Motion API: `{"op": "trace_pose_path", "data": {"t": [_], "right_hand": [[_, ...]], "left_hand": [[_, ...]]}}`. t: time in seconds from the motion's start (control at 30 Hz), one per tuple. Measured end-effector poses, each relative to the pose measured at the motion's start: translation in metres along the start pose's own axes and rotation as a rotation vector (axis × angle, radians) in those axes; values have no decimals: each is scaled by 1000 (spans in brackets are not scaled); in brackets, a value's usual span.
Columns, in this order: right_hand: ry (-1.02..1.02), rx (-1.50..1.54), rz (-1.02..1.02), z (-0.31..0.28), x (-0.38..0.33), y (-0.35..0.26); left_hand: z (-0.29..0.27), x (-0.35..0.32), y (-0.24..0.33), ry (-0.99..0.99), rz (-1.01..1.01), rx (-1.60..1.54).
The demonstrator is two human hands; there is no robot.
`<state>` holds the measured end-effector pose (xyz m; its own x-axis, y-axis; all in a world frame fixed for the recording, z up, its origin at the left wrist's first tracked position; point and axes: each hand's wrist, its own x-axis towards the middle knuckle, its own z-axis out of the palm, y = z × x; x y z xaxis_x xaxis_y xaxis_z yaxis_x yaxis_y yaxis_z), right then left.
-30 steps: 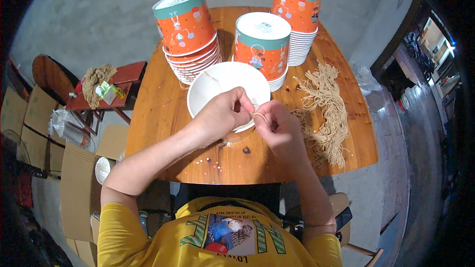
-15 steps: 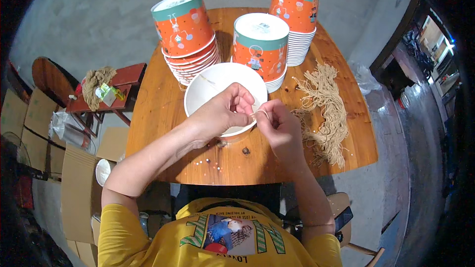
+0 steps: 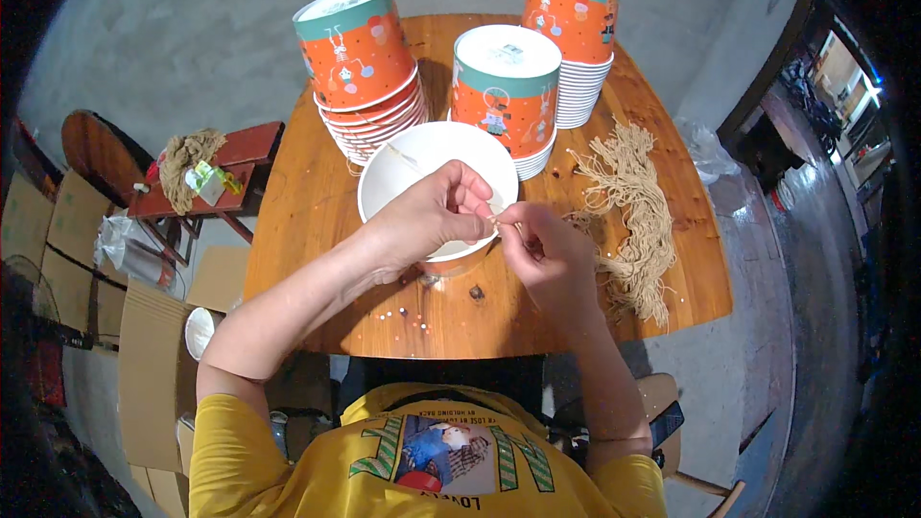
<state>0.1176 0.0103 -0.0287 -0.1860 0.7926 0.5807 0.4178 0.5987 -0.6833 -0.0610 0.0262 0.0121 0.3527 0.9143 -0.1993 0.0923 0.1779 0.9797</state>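
White paper bowl (image 3: 422, 168) open side up near table's (image 3: 317, 230) front edge, tan cord piece (image 3: 496, 216) stretched over its near rim. Left hand (image 3: 432, 216) over bowl, fingertips pinched on cord. Right hand (image 3: 547, 254) just beside bowl's right rim, thumb and forefinger nipped on same cord. Hands almost touching. Behind bowl, three stacks of orange-and-teal paper bowls (image 3: 360, 62), upside down. Bundle of tan cords (image 3: 638, 206) loose on table, right of hands.
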Motion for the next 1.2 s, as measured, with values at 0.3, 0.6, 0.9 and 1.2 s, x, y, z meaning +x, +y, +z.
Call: {"op": "trace_pose_path", "data": {"t": [0.3, 0.6, 0.9, 1.2], "right_hand": [[-15, -120, -60, -2, 0, 2], [30, -148, -170, 2, 1, 5], [37, 52, 104, 4, -5, 6], [24, 56, 152, 2, -8, 6]], "left_hand": [[2, -2, -5, -1, 127, 223], [7, -5, -7, -17, 259, 359], [1, -3, -8, 31, 192, 450], [-2, -3, -6, -4, 85, 329]]}}
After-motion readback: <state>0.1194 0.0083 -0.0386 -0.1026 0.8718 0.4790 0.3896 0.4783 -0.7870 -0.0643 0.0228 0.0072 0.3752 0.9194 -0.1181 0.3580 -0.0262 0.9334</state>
